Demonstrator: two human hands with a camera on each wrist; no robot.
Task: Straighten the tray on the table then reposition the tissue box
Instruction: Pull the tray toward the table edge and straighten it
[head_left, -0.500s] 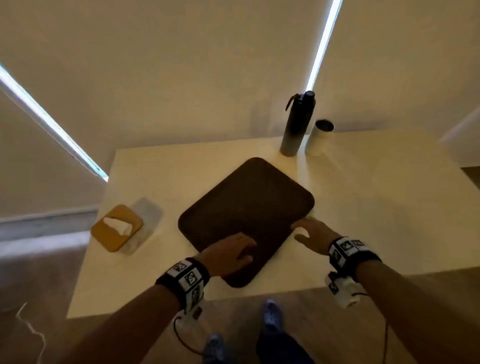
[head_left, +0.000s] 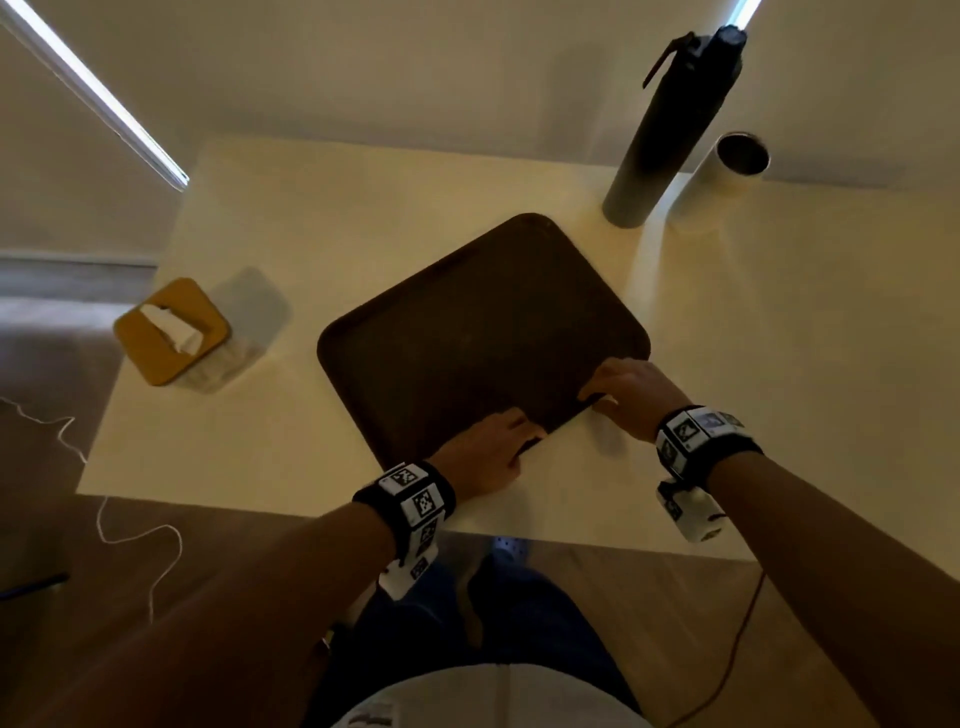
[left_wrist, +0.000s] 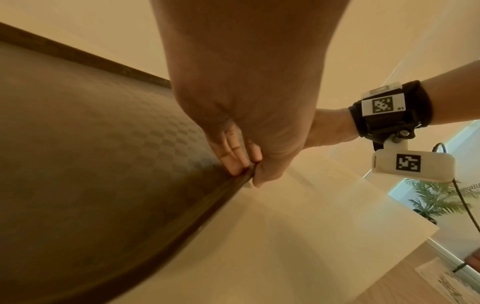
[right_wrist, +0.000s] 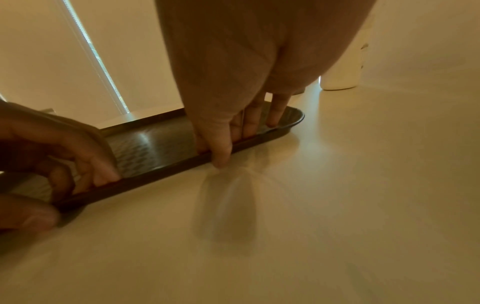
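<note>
Pale desk (head_left: 322, 208) carries a dark tray (head_left: 467, 332), lying askew at centre. Left hand (head_left: 488, 452) and right hand (head_left: 631, 395) each pinch its near rim, fingers inside, thumb outside. Tissue box (head_left: 171, 332) sits far left.

Head cam high, facing down; wrist cams low, close along fingers; shared: tray (head_left: 483, 332) near edge.

Cream walls (head_left: 363, 62) with bright window strips (head_left: 93, 91) at upper left and upper right; wood floor (head_left: 675, 613) below; potted plant (left_wrist: 436, 200) at right edge.
</note>
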